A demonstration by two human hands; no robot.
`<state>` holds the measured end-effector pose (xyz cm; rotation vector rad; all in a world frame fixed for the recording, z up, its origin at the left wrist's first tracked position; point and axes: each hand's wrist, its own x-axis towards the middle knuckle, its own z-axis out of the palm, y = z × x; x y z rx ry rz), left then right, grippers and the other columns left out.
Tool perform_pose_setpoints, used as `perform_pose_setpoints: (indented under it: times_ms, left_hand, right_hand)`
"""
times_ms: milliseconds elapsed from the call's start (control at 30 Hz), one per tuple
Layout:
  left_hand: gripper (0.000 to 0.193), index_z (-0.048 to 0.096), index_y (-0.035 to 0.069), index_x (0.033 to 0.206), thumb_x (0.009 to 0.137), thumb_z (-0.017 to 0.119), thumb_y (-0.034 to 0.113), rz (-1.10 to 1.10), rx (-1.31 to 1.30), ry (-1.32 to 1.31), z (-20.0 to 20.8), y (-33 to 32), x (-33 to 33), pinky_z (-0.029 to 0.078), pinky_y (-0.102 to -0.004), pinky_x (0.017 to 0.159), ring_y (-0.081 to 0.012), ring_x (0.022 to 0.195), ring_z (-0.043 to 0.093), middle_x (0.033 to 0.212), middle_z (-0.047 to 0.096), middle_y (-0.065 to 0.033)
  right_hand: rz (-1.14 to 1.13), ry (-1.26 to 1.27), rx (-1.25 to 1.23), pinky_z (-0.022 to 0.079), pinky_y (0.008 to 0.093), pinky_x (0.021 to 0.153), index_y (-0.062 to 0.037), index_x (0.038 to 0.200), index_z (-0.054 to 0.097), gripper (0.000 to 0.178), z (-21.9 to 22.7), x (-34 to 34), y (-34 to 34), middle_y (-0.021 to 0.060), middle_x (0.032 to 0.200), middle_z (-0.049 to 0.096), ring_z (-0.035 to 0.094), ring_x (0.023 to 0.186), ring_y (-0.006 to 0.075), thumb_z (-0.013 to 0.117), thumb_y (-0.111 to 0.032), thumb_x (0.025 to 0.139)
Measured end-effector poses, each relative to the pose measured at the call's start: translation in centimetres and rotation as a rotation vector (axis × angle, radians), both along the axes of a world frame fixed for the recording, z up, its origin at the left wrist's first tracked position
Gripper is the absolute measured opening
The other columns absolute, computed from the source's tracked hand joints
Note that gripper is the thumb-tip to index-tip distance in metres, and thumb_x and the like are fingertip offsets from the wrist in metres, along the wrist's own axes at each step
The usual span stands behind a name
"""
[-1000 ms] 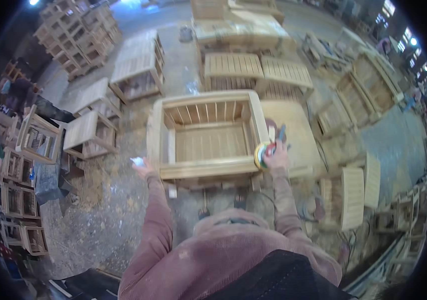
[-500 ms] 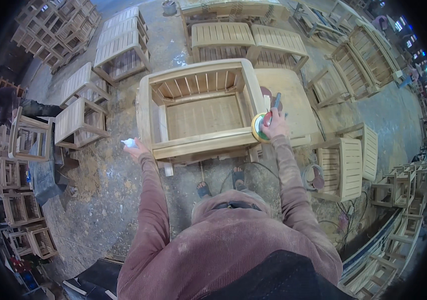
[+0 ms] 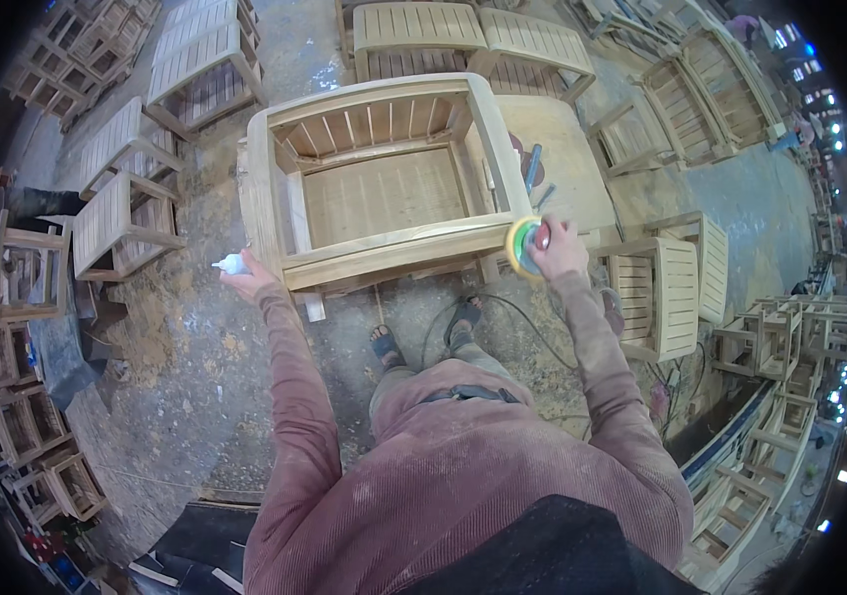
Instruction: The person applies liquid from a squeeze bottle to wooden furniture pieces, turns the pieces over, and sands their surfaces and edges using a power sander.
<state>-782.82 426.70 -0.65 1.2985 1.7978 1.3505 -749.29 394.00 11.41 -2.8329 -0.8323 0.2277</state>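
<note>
My left hand [image 3: 259, 279] is closed around a small white squeeze bottle [image 3: 232, 264] with a pointed nozzle, beside the near left corner of a pale wooden furniture frame [image 3: 394, 248]. The frame has rounded corners, slats inside and a flat panel [image 3: 384, 196]. At its near right corner my right hand [image 3: 564, 248] grips a round sander [image 3: 522, 250] with a yellow rim and green and red parts. Its disc is tilted on edge against or close to the corner; I cannot tell if it touches.
A board [image 3: 567, 134] beyond the frame carries a blue tool [image 3: 534, 167]. Slatted wooden stools [image 3: 111, 223] stand left, more [image 3: 656, 297] right. A dark cable [image 3: 532, 322] lies on the floor near my sandalled feet [image 3: 384, 345]. Another person's leg [image 3: 47, 203] shows far left.
The view has shifted, so the frame sits higher and further left. The sander has come nearer to me along the corner and turned more on edge. My feet stand further apart.
</note>
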Motion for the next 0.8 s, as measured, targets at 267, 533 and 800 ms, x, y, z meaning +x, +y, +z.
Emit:
perform_pose_setpoints:
  times_ms: [267, 533, 800]
  left_hand:
    - [0.050, 0.037, 0.000, 0.112, 0.081, 0.059, 0.032, 0.021, -0.085, 0.140, 2.0, -0.6, 1.5, 0.041, -0.0457, 0.075, -0.0359, 0.092, 0.054, 0.101, 0.053, -0.0207]
    - [0.053, 0.036, -0.001, 0.114, 0.080, 0.060, 0.032, 0.007, -0.118, 0.133, 2.0, -0.9, 1.3, 0.041, -0.0446, 0.075, -0.0362, 0.089, 0.054, 0.099, 0.053, -0.0214]
    - [0.052, 0.037, -0.001, 0.113, 0.080, 0.061, 0.032, 0.004, -0.078, 0.127, 1.9, -0.7, 2.3, 0.041, -0.0454, 0.073, -0.0366, 0.089, 0.055, 0.098, 0.054, -0.0202]
  right_hand:
    - [0.012, -0.142, 0.040, 0.048, 0.0444, 0.074, -0.0194, 0.106, 0.049, 0.029, -1.4, 8.2, 10.6, 0.0189, 0.099, 0.052, 0.056, 0.085, 0.0372, 0.052, -0.028, 0.078]
    - [0.077, -0.107, 0.144, 0.048, 0.0438, 0.073, -0.0178, 0.104, 0.050, 0.032, -1.8, 3.8, 4.2, 0.0168, 0.099, 0.050, 0.056, 0.087, 0.0359, 0.057, -0.029, 0.075]
    - [-0.049, -0.108, 0.074, 0.049, 0.0439, 0.070, -0.0183, 0.105, 0.052, 0.038, -0.8, 3.8, 2.6, 0.0155, 0.099, 0.049, 0.055, 0.087, 0.0354, 0.062, -0.030, 0.070]
